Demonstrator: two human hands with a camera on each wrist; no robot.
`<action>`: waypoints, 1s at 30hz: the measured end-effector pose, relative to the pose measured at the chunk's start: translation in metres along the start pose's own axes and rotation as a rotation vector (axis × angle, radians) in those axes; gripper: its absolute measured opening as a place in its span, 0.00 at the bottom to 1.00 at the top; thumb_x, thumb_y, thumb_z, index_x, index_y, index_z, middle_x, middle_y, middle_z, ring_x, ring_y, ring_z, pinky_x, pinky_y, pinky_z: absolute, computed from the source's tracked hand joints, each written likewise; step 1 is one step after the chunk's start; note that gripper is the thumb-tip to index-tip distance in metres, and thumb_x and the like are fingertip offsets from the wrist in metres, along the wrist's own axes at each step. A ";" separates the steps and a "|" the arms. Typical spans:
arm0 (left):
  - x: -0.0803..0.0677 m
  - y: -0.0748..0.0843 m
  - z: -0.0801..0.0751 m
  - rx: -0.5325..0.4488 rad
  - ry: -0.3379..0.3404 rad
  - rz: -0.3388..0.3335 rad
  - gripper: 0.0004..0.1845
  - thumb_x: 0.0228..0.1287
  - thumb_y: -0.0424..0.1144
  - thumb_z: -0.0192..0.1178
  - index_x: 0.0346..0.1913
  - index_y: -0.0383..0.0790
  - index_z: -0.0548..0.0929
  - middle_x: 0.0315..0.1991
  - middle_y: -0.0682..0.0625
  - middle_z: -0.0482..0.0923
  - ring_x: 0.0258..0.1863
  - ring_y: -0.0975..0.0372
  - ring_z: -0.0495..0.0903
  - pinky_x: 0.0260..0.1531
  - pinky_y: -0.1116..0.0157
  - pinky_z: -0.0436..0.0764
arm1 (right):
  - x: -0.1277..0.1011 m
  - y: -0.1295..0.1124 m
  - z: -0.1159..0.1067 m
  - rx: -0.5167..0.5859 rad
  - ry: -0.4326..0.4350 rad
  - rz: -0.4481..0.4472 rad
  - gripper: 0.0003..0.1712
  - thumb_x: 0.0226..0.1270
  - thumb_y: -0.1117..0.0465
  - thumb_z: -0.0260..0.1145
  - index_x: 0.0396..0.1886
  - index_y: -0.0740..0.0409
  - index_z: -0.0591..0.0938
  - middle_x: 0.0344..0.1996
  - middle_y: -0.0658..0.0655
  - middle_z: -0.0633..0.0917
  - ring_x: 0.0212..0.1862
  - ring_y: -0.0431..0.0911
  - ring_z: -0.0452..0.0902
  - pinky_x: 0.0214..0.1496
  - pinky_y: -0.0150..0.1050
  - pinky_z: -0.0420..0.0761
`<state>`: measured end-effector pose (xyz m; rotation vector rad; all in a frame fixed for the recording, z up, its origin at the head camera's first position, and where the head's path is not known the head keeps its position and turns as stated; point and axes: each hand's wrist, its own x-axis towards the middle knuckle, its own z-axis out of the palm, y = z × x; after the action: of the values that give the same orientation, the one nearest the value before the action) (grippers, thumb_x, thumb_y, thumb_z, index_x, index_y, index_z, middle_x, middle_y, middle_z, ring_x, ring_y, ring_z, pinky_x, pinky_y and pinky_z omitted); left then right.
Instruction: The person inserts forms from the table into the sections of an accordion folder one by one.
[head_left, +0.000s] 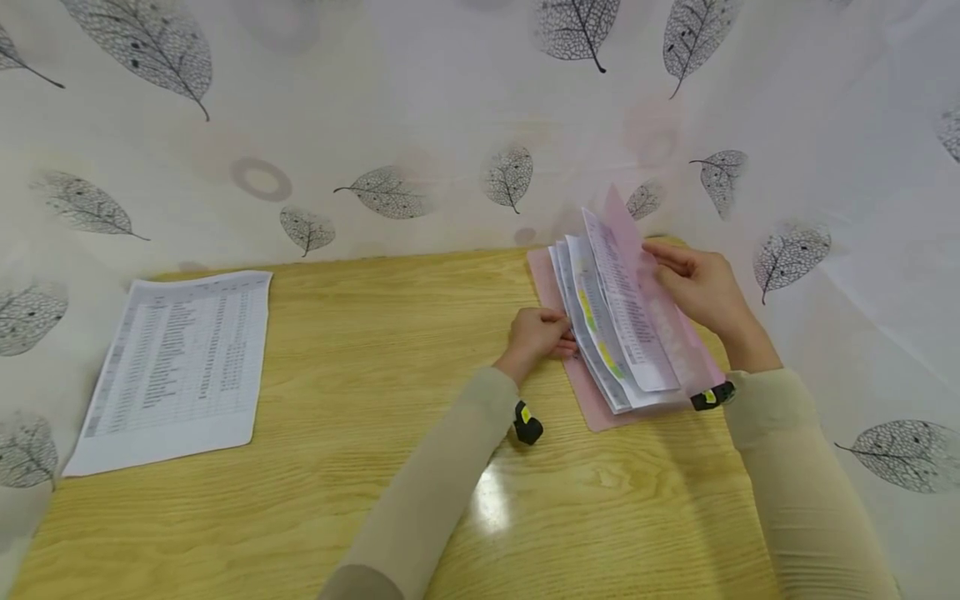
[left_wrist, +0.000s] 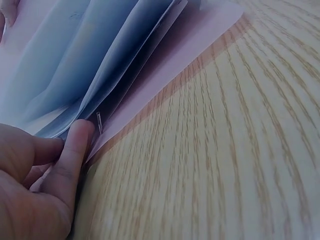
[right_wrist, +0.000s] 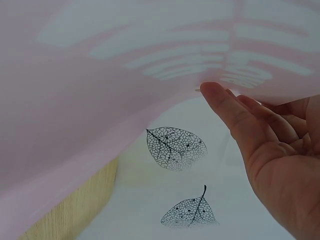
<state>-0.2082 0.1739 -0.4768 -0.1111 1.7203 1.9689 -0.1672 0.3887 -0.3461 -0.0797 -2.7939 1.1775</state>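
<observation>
A pink folder lies at the right of the table, its upper cover raised. Inside stand several fanned white printed sheets, some with yellow and green highlighted rows. My right hand pinches the raised cover near its outer edge, thumb and fingers on either side; the right wrist view shows this hand against the pink surface. At the left edge of the stack, my left hand pinches the sheets with its fingertips. In the left wrist view that hand is close to a small shiny metal strip.
A separate printed sheet with a table of rows lies flat at the left of the wooden table. A white leaf-patterned curtain hangs behind the table and along its right side. Black wrist devices sit at both wrists.
</observation>
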 end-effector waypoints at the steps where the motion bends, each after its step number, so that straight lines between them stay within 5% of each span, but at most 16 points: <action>1: 0.000 0.000 0.000 0.002 0.002 0.002 0.11 0.74 0.28 0.62 0.53 0.24 0.85 0.39 0.28 0.88 0.20 0.60 0.86 0.24 0.66 0.89 | 0.000 0.000 0.000 -0.001 0.002 -0.004 0.24 0.78 0.61 0.58 0.70 0.60 0.81 0.67 0.66 0.82 0.47 0.15 0.75 0.43 0.13 0.77; 15: -0.001 0.003 -0.005 -0.020 -0.001 -0.022 0.10 0.74 0.26 0.61 0.51 0.23 0.85 0.40 0.26 0.88 0.26 0.52 0.90 0.31 0.61 0.92 | -0.001 0.000 -0.003 0.003 -0.013 0.022 0.25 0.80 0.58 0.58 0.72 0.58 0.80 0.68 0.65 0.81 0.48 0.16 0.75 0.44 0.13 0.77; 23: -0.008 0.005 -0.026 0.086 0.002 0.000 0.10 0.74 0.30 0.61 0.51 0.29 0.87 0.37 0.35 0.90 0.21 0.61 0.86 0.28 0.62 0.91 | -0.001 -0.002 -0.001 0.010 -0.028 0.021 0.25 0.81 0.58 0.57 0.72 0.58 0.79 0.71 0.64 0.79 0.48 0.17 0.76 0.46 0.13 0.77; 30: -0.026 0.013 -0.060 0.122 -0.005 0.001 0.11 0.75 0.34 0.63 0.52 0.30 0.87 0.35 0.39 0.90 0.21 0.63 0.87 0.27 0.62 0.91 | 0.000 -0.002 0.001 -0.001 -0.028 0.020 0.26 0.80 0.56 0.58 0.73 0.58 0.79 0.71 0.64 0.79 0.48 0.15 0.74 0.45 0.13 0.76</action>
<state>-0.2076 0.1076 -0.4659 -0.0628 1.8320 1.8582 -0.1668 0.3871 -0.3453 -0.0920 -2.8240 1.1907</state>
